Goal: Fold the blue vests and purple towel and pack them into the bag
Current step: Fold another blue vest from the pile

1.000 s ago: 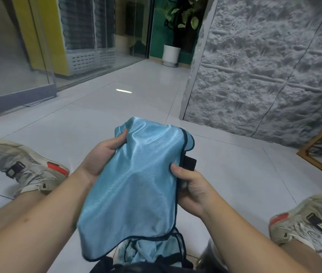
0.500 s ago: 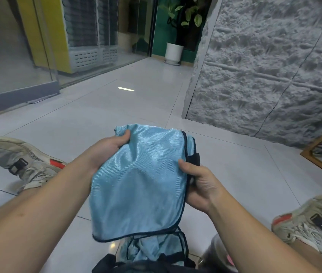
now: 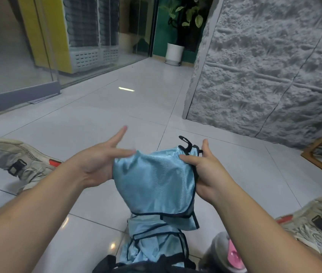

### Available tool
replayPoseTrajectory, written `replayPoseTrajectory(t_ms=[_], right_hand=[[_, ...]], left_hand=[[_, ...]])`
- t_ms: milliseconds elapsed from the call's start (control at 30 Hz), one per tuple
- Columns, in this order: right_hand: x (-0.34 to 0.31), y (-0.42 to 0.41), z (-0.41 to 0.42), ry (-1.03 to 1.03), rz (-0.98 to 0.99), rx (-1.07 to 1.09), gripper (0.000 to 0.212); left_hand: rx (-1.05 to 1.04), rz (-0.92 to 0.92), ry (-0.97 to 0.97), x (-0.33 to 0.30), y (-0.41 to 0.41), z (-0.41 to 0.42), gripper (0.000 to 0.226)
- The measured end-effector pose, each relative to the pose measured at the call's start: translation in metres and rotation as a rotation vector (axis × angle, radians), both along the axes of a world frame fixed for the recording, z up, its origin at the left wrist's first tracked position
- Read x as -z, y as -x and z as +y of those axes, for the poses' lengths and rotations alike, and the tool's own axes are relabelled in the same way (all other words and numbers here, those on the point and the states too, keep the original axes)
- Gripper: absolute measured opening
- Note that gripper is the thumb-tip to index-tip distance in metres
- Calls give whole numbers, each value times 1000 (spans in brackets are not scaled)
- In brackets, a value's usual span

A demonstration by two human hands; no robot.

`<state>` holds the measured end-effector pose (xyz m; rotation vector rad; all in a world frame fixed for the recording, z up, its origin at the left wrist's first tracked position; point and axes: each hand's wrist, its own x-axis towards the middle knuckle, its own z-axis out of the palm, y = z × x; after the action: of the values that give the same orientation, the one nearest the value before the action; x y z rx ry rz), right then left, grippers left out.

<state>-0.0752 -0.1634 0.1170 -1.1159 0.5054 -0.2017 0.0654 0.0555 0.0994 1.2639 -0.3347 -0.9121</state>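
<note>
A light blue vest with dark trim (image 3: pixel 156 182) hangs in front of me above the tiled floor. My right hand (image 3: pixel 205 170) pinches its bunched top right edge, thumb up. My left hand (image 3: pixel 99 162) is spread open, fingers apart, its fingertips touching the vest's upper left edge without gripping it. More blue vest fabric (image 3: pixel 152 245) lies crumpled below, running into the dark bag (image 3: pixel 116 266) at the bottom edge. The purple towel is not in view.
My legs stretch out on the floor, one pale sneaker at the left (image 3: pixel 16 158) and one at the right (image 3: pixel 313 219). A grey and pink object (image 3: pixel 229 253) sits by the bag. A rough grey wall (image 3: pixel 264 66) and a wooden frame (image 3: pixel 321 154) stand to the right.
My left hand has let go of the vest and spread open. My right hand has gathered the top edge into a bunch, and the vest has shifted to the right.
</note>
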Motion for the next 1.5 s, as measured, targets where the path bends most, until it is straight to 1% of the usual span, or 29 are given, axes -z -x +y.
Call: replayPoseTrajectory(t_ms=[67, 100, 200, 267, 333, 400, 433, 500, 567, 600, 633, 667, 700, 833, 900, 933, 1000, 1100, 1200, 1267, 1367, 1433, 1500], right_hand=[[0, 0, 0, -20, 3, 13, 103], [0, 0, 0, -21, -1, 15, 94], [0, -1, -1, 23, 19, 25, 62], [-1, 1, -1, 57, 56, 25, 52], [-4, 2, -2, 72, 81, 17, 54], [-7, 2, -4, 86, 97, -33, 65], [-6, 3, -5, 88, 102, -56, 75], [-5, 5, -7, 100, 95, -102, 103], [-6, 7, -6, 164, 78, -165, 125], [-6, 7, -4, 210, 79, -191, 131], [-6, 7, -3, 260, 85, -210, 132], [-5, 6, -2, 313, 95, -223, 129], [-4, 6, -1, 370, 101, -237, 121], [-6, 6, -1, 536, 74, -260, 63], [-7, 6, -1, 650, 111, -265, 51], [-7, 6, -2, 712, 142, -273, 49], [-6, 7, -4, 780, 197, -301, 48], [-4, 6, -8, 775, 240, -339, 46], [-7, 6, -11, 839, 335, -414, 44], [-8, 6, -11, 953, 431, -426, 34], [-6, 8, -9, 1101, 539, -374, 19], [-5, 11, -11, 1089, 549, -363, 20], [-7, 16, -16, 1020, 506, -356, 18]], left_hand=[[88, -158, -114, -2, 5, -3, 79], [109, -214, -169, -3, 7, -4, 70], [90, -387, -377, -4, 10, -9, 44], [109, -485, -483, -6, 13, -11, 38], [90, -562, -576, -5, 14, -12, 38], [30, -639, -658, -2, 14, -14, 34], [-1, -678, -696, -1, 14, -16, 29], [-39, -744, -739, 0, 14, -18, 14], [-66, -795, -749, 0, 13, -19, 8], [-76, -810, -746, -1, 12, -19, 9], [-83, -819, -745, -1, 12, -19, 11], [-89, -823, -748, -1, 12, -18, 12], [-94, -823, -753, -1, 10, -18, 14], [-120, -819, -743, 2, 5, -18, 30], [-115, -849, -736, 0, 6, -19, 20], [-107, -866, -731, -3, 8, -20, 14], [-108, -872, -696, -5, 9, -20, 9], [-131, -801, -581, -7, 9, -17, 15], [-107, -798, -550, -10, 12, -14, 6], [-49, -822, -547, -11, 13, -13, 8], [-12, -829, -544, -9, 15, -13, 12], [-17, -787, -517, -6, 15, -11, 12], [-19, -705, -445, -5, 16, -6, 6]])
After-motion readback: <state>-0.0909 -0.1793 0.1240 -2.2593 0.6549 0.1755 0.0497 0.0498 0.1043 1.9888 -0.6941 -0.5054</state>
